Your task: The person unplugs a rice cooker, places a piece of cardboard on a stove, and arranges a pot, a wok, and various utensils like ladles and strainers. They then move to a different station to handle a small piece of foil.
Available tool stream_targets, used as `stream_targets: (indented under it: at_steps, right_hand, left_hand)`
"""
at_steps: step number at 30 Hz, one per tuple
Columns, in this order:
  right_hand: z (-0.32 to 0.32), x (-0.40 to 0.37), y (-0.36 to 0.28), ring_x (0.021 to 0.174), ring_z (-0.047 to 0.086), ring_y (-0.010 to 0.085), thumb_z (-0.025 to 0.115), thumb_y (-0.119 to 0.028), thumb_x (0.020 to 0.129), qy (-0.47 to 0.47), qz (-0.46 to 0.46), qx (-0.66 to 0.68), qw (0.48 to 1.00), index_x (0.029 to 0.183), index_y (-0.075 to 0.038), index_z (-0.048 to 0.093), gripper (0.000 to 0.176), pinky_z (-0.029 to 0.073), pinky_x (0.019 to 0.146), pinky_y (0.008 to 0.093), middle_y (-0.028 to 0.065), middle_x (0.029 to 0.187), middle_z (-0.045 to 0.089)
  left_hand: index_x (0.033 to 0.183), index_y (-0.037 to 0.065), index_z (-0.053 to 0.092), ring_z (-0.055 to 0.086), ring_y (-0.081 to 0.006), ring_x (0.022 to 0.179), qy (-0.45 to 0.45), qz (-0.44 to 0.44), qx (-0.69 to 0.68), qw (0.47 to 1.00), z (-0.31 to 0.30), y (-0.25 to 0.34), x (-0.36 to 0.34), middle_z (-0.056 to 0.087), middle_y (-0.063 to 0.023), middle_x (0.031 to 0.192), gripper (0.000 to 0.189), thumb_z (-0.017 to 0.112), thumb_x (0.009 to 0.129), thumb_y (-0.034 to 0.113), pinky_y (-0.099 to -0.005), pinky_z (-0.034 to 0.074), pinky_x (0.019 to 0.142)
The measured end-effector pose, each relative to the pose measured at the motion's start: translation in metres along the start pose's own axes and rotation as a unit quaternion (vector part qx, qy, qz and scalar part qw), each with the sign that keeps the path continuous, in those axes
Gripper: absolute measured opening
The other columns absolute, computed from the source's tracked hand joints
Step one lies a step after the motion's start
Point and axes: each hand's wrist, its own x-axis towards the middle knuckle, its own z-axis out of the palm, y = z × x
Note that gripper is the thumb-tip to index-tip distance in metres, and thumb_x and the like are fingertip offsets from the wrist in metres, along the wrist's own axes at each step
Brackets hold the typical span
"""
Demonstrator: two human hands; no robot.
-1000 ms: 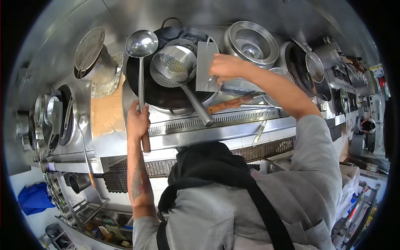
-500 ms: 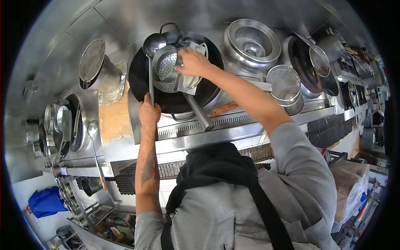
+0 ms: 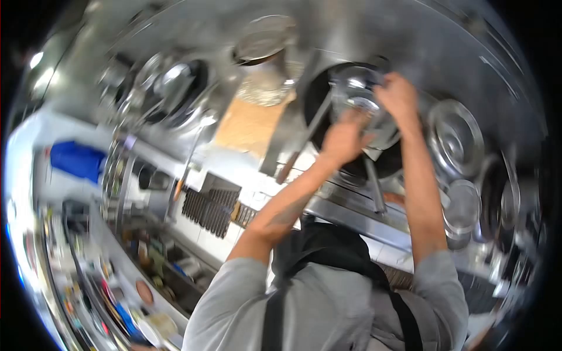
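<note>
A black wok (image 3: 316, 99) stands on the range with blurred metal utensils inside. My left hand (image 3: 345, 137) is over its front part, thumb spread from the fingers, fingertips by a shiny metal piece. At the wok's back right, the fingers of my right hand (image 3: 398, 96) are closed at the edge of the metalware; what they grip is too blurred to name. A long handle with a wooden end (image 3: 287, 169) lies over the wok's left rim, out of both hands. Another thick metal handle (image 3: 376, 187) sticks out over the front rim.
Left of the wok are a brown sheet (image 3: 249, 126) and a pot with a round strainer (image 3: 266, 38) on top. A round metal pot (image 3: 456, 137) and a mesh strainer (image 3: 462, 205) are at the right. A ladle (image 3: 190, 155) lies farther left.
The view has swung left and tilted. My left hand has let go of the long handle and moved over the wok's utensils. My right hand has shifted to the wok's back right.
</note>
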Motion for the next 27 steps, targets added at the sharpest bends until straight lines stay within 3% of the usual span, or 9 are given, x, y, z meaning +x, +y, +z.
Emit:
stream_targets:
  at_steps: [3,6,8,13,16,17,19,23,27]
  right_hand:
    - [-0.029,-0.005,-0.018,0.102,0.068,0.0395,0.069,-0.026,0.078,0.065,-0.030,0.080,0.994,0.116,0.000,0.066,0.046,0.052,0.090,0.0426,0.0242,0.105,0.070]
    - [-0.048,-0.022,-0.016,0.094,0.071,0.0320,0.069,-0.022,0.083,0.072,-0.037,0.112,0.990,0.120,0.002,0.064,0.045,0.054,0.083,0.0386,0.0209,0.112,0.070]
    - [-0.065,-0.043,-0.037,0.092,0.070,0.0213,0.068,-0.015,0.089,-0.064,0.059,0.320,0.943,0.128,0.003,0.060,0.044,0.055,0.077,0.0316,0.0162,0.119,0.067]
    - [-0.083,-0.074,-0.036,0.097,0.067,0.0151,0.066,-0.013,0.094,-0.226,-0.071,0.458,0.857,0.135,0.003,0.054,0.046,0.055,0.077,0.0269,0.0123,0.122,0.065]
    - [-0.092,-0.087,-0.006,0.098,0.067,0.0153,0.065,-0.014,0.096,-0.211,-0.074,0.455,0.862,0.136,0.000,0.055,0.044,0.055,0.079,0.0274,0.0104,0.123,0.065]
    - [-0.100,-0.094,0.015,0.098,0.068,0.0154,0.064,-0.014,0.097,-0.170,-0.033,0.436,0.883,0.135,0.000,0.056,0.042,0.055,0.080,0.0274,0.0093,0.123,0.065]
    - [-0.104,-0.109,0.059,0.100,0.068,0.0180,0.062,-0.022,0.098,-0.126,0.056,0.425,0.895,0.132,-0.004,0.060,0.038,0.055,0.084,0.0304,0.0090,0.133,0.062]
    - [-0.114,-0.177,0.099,0.078,0.065,0.0115,0.063,-0.035,0.098,-0.119,0.187,0.386,0.896,0.120,-0.007,0.067,0.036,0.054,0.069,0.0283,0.0056,0.105,0.072]
    - [-0.118,-0.241,0.047,0.050,0.061,0.0155,0.067,-0.048,0.090,-0.151,0.271,0.531,0.788,0.154,0.001,0.025,0.090,0.048,0.046,0.0265,0.0130,0.099,0.072]
  left_hand:
    - [0.106,0.007,0.068,0.066,-0.0374,0.090,-0.047,-0.007,-0.065,0.997,0.003,0.004,0.018,0.064,-0.0172,0.104,0.024,0.071,0.086,0.020,-0.0457,0.053,0.076]
    - [0.098,0.006,0.068,0.065,-0.0342,0.088,0.068,-0.064,-0.054,0.994,-0.028,0.020,0.002,0.063,-0.0144,0.098,0.017,0.072,0.085,0.016,-0.0438,0.052,0.072]
    - [0.096,0.006,0.068,0.064,-0.0324,0.087,0.137,0.011,-0.034,0.990,-0.052,0.003,-0.010,0.063,-0.0127,0.097,0.015,0.073,0.085,0.014,-0.0418,0.051,0.071]
    - [0.092,0.006,0.069,0.062,-0.0265,0.086,0.212,0.104,0.003,0.972,-0.141,-0.016,-0.075,0.065,-0.0091,0.097,0.018,0.077,0.076,0.004,-0.0360,0.050,0.072]
    - [0.095,0.003,0.069,0.065,-0.0254,0.084,0.259,0.017,0.045,0.965,-0.194,-0.033,-0.123,0.068,-0.0111,0.095,0.012,0.068,0.083,0.000,-0.0352,0.052,0.073]
    - [0.096,0.002,0.068,0.065,-0.0274,0.082,0.244,-0.217,0.067,0.943,-0.209,-0.026,-0.142,0.069,-0.0132,0.090,0.013,0.067,0.083,0.005,-0.0354,0.051,0.076]
    - [0.095,-0.002,0.066,0.063,-0.0265,0.083,0.264,-0.105,0.129,0.950,-0.227,-0.027,-0.138,0.068,-0.0136,0.089,0.016,0.053,0.090,0.007,-0.0365,0.050,0.079]
    - [0.090,-0.002,0.064,0.059,-0.0275,0.081,0.150,0.026,-0.077,0.985,-0.196,-0.021,-0.123,0.063,-0.0146,0.084,0.017,0.064,0.093,0.015,-0.0399,0.047,0.079]
    - [0.083,0.001,0.066,0.058,-0.0286,0.079,-0.074,0.187,-0.101,0.974,-0.114,0.061,-0.079,0.063,-0.0094,0.084,0.015,0.079,0.075,0.007,-0.0396,0.046,0.071]
